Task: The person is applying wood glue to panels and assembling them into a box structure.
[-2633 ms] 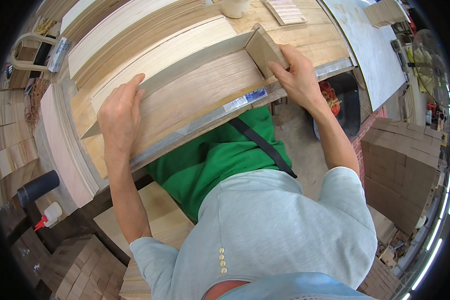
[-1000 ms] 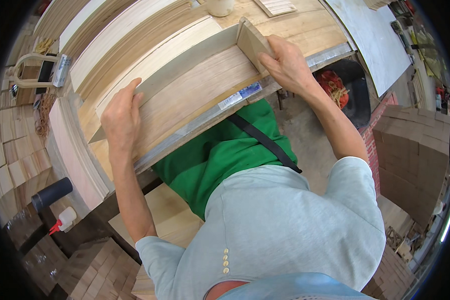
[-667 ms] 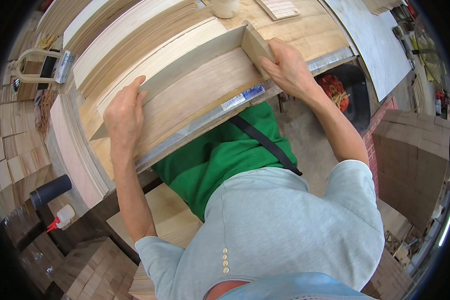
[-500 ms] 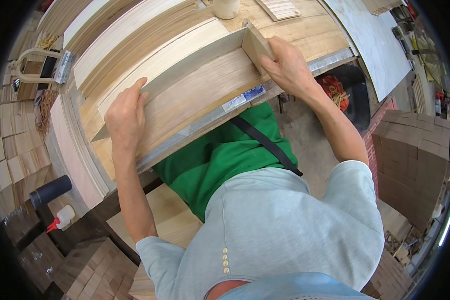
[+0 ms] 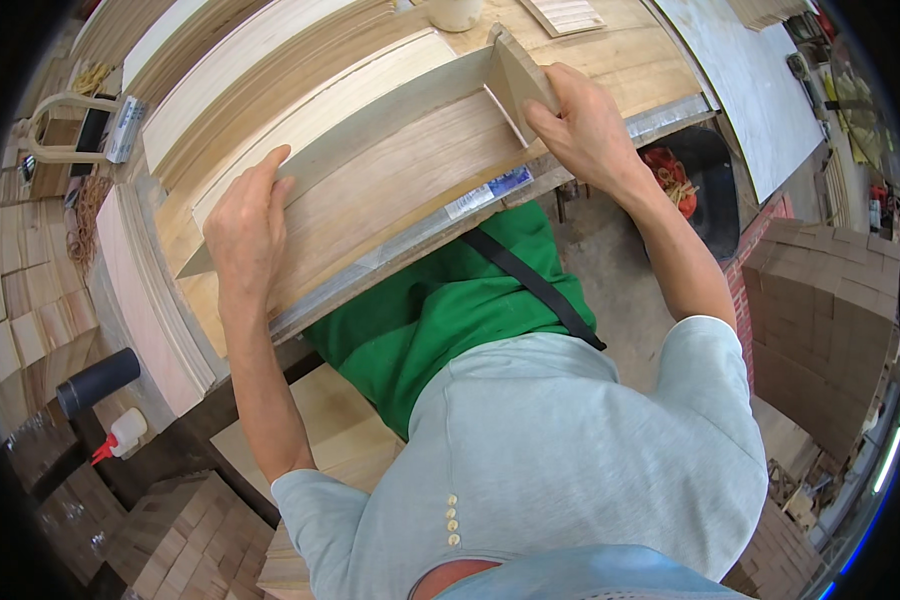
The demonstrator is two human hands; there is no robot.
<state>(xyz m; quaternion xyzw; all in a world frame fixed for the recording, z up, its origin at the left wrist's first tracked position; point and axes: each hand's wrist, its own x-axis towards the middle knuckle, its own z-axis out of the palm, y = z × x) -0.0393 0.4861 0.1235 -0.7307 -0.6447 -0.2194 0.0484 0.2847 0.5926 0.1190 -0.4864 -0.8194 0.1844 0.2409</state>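
A long, shallow wooden frame lies along the near side of the bench, with a thin long side board [image 5: 370, 115] standing at its far edge. A short end board [image 5: 517, 75] stands at its right end. Around that end board my right hand [image 5: 588, 125] is closed, thumb on the inner face. My left hand [image 5: 245, 220] grips the left end of the frame, which it mostly hides. Between the sides lies a flat wood-grain panel [image 5: 400, 165]. A narrow pale strip shows where the panel meets the right end board.
Stacks of long boards [image 5: 260, 85] fill the bench's far left. A white tub [image 5: 455, 12] stands at the back. A glue bottle with a red tip [image 5: 122, 432] and a black cylinder [image 5: 100, 382] are at the lower left. A black bin [image 5: 710, 190] sits to the right below the bench.
The right end board has shifted slightly up and outward with my right hand, and a pale strip now shows at the panel's right end. My left hand has moved slightly up and left.
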